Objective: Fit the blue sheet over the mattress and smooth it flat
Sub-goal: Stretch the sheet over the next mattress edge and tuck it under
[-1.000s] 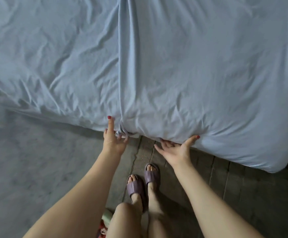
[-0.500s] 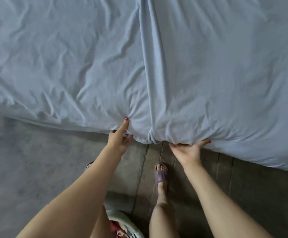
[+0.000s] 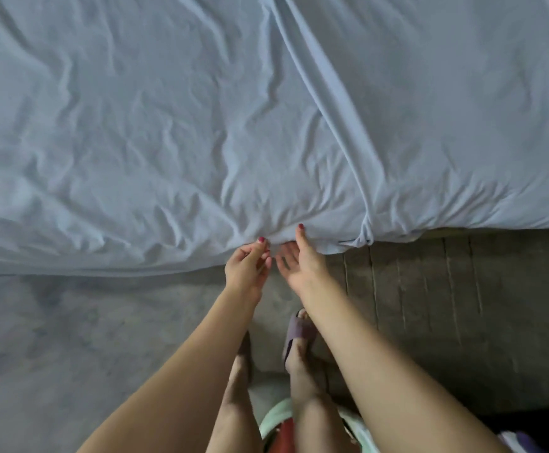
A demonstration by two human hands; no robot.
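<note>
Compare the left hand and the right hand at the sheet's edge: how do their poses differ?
The left hand has its fingers curled, pinching the blue sheet at its edge; the right hand lies palm up with its fingers reaching under that edge. The left thumb bends onto the fabric; the right thumb points straight up against it. Both touch the same edge, close together.

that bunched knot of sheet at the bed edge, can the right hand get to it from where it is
Probably yes: the right hand sits at the blue sheet's edge, and the bunched knot lies just to its right with nothing between them.
</note>
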